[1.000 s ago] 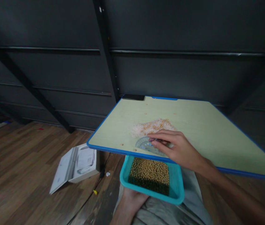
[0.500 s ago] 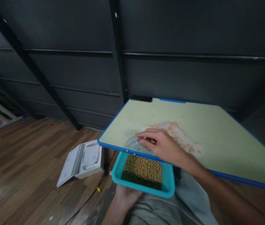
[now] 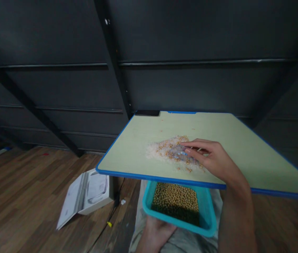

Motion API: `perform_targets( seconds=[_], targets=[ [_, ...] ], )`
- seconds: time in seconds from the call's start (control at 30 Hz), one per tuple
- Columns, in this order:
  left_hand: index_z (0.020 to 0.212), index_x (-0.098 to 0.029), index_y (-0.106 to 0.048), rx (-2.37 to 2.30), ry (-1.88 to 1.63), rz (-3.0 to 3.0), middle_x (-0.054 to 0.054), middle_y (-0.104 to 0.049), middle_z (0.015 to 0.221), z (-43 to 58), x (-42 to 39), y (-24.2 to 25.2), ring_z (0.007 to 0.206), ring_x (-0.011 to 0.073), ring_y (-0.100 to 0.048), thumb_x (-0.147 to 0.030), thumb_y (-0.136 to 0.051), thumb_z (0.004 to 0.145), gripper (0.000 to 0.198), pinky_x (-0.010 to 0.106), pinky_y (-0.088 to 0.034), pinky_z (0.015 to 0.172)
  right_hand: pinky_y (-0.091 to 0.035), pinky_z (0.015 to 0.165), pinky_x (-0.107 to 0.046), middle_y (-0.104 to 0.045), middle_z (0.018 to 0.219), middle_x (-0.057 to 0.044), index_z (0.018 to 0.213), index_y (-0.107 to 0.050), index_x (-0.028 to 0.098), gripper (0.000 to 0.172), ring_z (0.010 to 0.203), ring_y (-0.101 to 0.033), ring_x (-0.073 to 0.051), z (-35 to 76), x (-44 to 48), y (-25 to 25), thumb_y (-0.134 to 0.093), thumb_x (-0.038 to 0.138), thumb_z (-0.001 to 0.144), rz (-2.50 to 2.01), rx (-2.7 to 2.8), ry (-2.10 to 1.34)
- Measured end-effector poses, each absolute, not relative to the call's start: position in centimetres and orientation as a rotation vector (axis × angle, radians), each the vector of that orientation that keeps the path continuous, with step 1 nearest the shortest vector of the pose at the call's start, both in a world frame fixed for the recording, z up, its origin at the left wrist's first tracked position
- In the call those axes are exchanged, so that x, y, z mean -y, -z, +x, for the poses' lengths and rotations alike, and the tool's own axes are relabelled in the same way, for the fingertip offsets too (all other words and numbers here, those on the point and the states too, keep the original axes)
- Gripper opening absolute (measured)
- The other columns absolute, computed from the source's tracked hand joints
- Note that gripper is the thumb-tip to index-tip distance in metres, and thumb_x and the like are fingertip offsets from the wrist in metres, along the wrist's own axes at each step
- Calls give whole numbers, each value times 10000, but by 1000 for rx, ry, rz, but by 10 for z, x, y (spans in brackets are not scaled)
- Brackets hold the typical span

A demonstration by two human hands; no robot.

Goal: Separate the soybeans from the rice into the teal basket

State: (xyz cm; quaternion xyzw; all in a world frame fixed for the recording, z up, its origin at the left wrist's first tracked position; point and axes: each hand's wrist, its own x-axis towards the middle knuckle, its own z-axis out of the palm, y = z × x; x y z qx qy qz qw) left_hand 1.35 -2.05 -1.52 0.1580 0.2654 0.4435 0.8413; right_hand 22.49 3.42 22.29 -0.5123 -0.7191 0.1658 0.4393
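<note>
Left hand (image 3: 160, 231) under teal basin (image 3: 206, 206) of soybeans (image 3: 176, 201); clear protractor (image 3: 178, 153) pinched in right hand (image 3: 213, 157).
Left fingers hidden, can't tell grip; basin sits below tabletop (image 3: 243, 154) edge, likely to catch run-off. Rice-soybean mix (image 3: 157, 150) lies on tabletop, protractor over it, pinched thumb-to-fingers, probably for edge control.

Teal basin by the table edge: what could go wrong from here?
The left hand supports the teal basin from below; a tilt could spill its beans. The right hand holds a clear plastic piece in the mixed pile on the table; a careless sweep towards the near edge might drop some into the basin.
</note>
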Motion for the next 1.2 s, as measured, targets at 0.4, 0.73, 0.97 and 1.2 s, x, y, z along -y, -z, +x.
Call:
perform_targets(
  seconds=[0.4,0.73,0.97,1.2],
  targets=[
    [930,-251,-733,-552,-837,213,46,-791,1002,17,16,-20,1202,315,-592,-358,-706,714,242,528,-337,1137,-563,819,-345,-752,1055,-39,1042,-748,257,232,933,-700,-189,220,-32,-211,-630,185,856,-1217,1715,-653],
    [933,-256,-732,-485,-810,132,33,-802,948,19,13,-28,1169,284,-616,-303,-692,728,214,491,-361,1126,-567,792,-350,-755,1043,-31,1052,-745,280,227,915,-703,-191,220,-31,-210,-635,218,863,-1211,1759,-600],
    [1111,-269,-675,-501,-794,181,42,-800,941,21,12,-36,1192,311,-595,-336,-726,693,427,531,-381,1100,-566,780,-339,-753,1047,-36,1044,-749,269,220,928,-696,-195,220,-29,-210,-643,218,859,-1236,1788,-619],
    [1138,-286,-666,-507,-804,208,37,-797,974,22,12,-39,1185,304,-599,-356,-711,717,429,529,-377,1103,-567,791,-344,-757,1029,-40,1064,-744,268,236,912,-700,-193,219,-26,-212,-641,212,859,-1207,1809,-687]
  ],
)
